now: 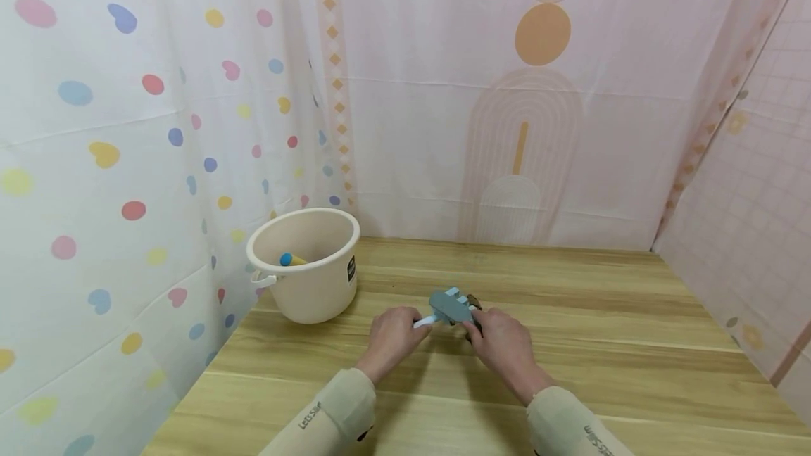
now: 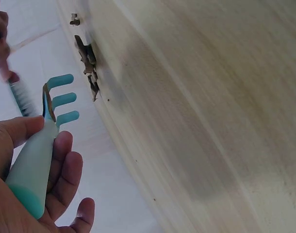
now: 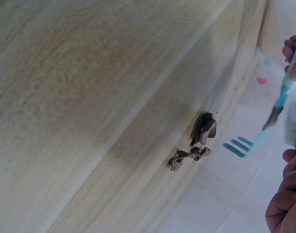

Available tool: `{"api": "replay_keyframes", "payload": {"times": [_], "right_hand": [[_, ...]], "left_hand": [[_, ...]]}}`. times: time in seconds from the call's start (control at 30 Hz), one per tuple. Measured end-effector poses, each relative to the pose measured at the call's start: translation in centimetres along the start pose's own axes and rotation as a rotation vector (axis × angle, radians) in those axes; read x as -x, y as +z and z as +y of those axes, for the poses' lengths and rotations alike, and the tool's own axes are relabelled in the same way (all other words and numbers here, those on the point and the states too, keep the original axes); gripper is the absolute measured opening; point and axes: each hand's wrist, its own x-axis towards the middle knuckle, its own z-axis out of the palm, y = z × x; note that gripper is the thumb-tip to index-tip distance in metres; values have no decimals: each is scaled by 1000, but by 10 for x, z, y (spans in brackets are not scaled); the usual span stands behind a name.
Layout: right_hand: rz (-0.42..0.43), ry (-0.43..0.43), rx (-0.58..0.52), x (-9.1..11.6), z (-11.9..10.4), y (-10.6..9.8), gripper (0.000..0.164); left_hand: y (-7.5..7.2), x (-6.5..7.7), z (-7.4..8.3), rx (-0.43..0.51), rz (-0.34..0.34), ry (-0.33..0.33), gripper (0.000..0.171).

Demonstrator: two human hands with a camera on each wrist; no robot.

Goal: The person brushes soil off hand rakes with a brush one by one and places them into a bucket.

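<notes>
My left hand [image 1: 394, 335] grips the pale handle of a small hand rake [image 2: 34, 167] with teal prongs. A brown smear [image 3: 273, 118] lies on the rake's neck, just behind the prongs. My right hand [image 1: 505, 345] holds a brush [image 1: 448, 307] with a grey-blue back and white bristles [image 3: 291, 127], beside the rake and above the table. In the left wrist view the brush is blurred and partly cut off. Brown clumps [image 3: 204, 130] lie on the wooden table below the tools; in the head view the right hand and brush partly hide them.
A cream bucket [image 1: 319, 295] stands at the table's back left, with a blue-tipped yellow object [image 1: 288, 259] inside. The wood-grain table [image 1: 608, 343] reaches back to a patterned curtain [image 1: 412, 160]. Small dark crumbs are scattered near the clumps.
</notes>
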Motion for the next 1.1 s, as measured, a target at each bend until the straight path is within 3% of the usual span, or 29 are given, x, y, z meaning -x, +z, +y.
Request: {"api": "replay_keyframes", "payload": {"times": [0.53,0.87,0.93,1.1], "right_hand": [[-74,137,-21,-8,7,-1,22],[-61,147,-4,-11,12,-1,22],[-27,126,4,-11,13,0,21],[6,-47,10,-10,12,2,18]], "left_hand": [[-3,1,5,18,6,55,28],[-3,4,4,30,9,59,24],[-3,4,4,32,6,56,24],[-3,1,4,16,10,47,26]]}}
